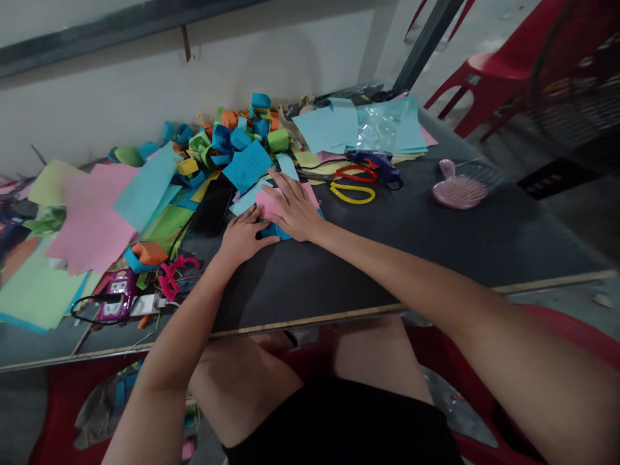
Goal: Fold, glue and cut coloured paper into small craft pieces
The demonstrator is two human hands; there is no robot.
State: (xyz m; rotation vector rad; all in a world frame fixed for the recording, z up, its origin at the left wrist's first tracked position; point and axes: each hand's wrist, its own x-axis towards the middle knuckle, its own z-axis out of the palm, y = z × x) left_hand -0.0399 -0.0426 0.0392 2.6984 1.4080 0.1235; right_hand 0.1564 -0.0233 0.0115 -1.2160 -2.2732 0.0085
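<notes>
A piece of pink paper (268, 201) lies on the dark table, with blue paper (277, 232) under it. My right hand (299, 210) rests flat across the pink paper, fingers spread. At the left edge of the papers, my left hand (245, 236) lies palm down, its fingers stretched out and its thumb over the blue piece. Both hands cover part of the sheets. Just beyond them is a blue sheet (248, 163) with faint marks. Scissors with red and yellow handles (352, 193) lie right of my right hand. A dark phone-like slab (212, 206) is left of my left hand.
Folded coloured paper pieces (220, 139) are heaped against the wall. Loose sheets lie left, near pink-handled scissors (170, 279) and a purple power strip (117, 292). At right are a pink hairbrush (460, 192), the table's front edge (547, 281), and a red chair (498, 71).
</notes>
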